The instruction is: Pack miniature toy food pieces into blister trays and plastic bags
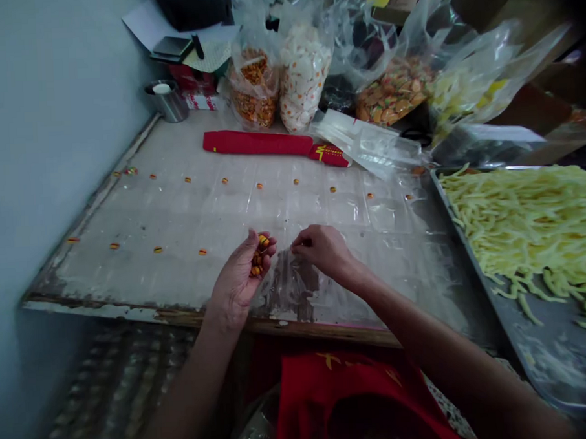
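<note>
Several small orange-and-yellow striped pieces (257, 270) lie in the palm of my left hand (237, 274), the fingers curled around them. Just to its right, my right hand (323, 247) is closed in a pinch low over the clear plastic on the table; anything between its fingertips is too small to make out. Beneath both hands lies a clear plastic sheet (303, 219) that looks divided into rectangular pockets. Two rows of single striped pieces rest on it, the far row running across and the near row, including one piece (202, 252), left of my hands.
A red cloth-like strip (258, 143) lies beyond the rows. Bags of snacks, one with white chips (303, 76), and a metal cup (169, 102) stand at the back. On the right, a metal tray (506, 320) carries pale yellow strips (530, 215). A wall (51, 126) borders the left.
</note>
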A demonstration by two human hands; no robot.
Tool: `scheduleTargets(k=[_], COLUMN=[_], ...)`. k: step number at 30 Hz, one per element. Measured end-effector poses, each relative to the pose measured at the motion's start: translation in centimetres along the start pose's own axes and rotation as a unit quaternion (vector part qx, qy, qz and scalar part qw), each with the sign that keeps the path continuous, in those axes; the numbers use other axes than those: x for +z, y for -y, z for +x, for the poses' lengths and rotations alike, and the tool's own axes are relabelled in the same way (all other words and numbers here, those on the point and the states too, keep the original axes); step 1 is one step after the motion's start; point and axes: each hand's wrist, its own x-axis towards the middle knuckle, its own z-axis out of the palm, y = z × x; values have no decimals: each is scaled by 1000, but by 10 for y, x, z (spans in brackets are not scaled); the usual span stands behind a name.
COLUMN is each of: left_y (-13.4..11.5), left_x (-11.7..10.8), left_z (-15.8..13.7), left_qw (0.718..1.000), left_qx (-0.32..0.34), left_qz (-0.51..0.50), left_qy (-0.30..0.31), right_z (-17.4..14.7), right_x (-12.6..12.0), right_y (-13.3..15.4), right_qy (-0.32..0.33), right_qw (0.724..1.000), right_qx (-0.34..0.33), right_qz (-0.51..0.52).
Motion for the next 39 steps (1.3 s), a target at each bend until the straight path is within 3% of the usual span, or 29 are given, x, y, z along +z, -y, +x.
scheduleTargets(k=[4,8,10,12,14,16,18,20,22,24,26,28,30,34,39], left_y=[7,9,10,14,23,36,50,59,62,56,46,37,34,43,57], left_x=[7,9,7,8,14,27,45,63,74,76,71,64,58,53,48], left_z=[-2,-3,-2,0,4,7,10,13,16,19,21,20,16,9,9], left_qw=[999,1000,999,999,1000,1000,999,997,994,992,995,998,998,997,994], left_qx=[-30,10,27,31,24,13,3,-11,-46,-76,-49,12,34,-17,-33], left_qz=[-18,-4,5,11,12,15,24,35,36,30,24,23,32,61,78], left_qy=[10,-4,-16,-18,-6,18,42,67,89,98,80,55,41,42,66], right_z=[7,-5,-16,-27,-34,-38,-39,-39,-41,-47,-53,-59,-60,-51,-39], right_x=[-3,-7,-10,-13,-16,-19,-25,-34,-47,-62,-73,-76,-73,-61,-60], right_y=[4,16,15,8,0,-6,-12,-24,-43,-65,-84,-93,-89,-69,-69], right_qy=[41,62,47,-11,-69,-92,-95,-110,-142,-149,-93,-16,29,86,84], right_qw=[997,963,954,981,990,952,906,877,865,878,915,959,986,992,996], right_qx=[24,-150,-199,-157,-86,-47,-35,-24,4,37,44,10,-44,-92,4], right_qz=[-66,-216,-220,-113,89,287,411,467,481,454,391,283,159,-8,43])
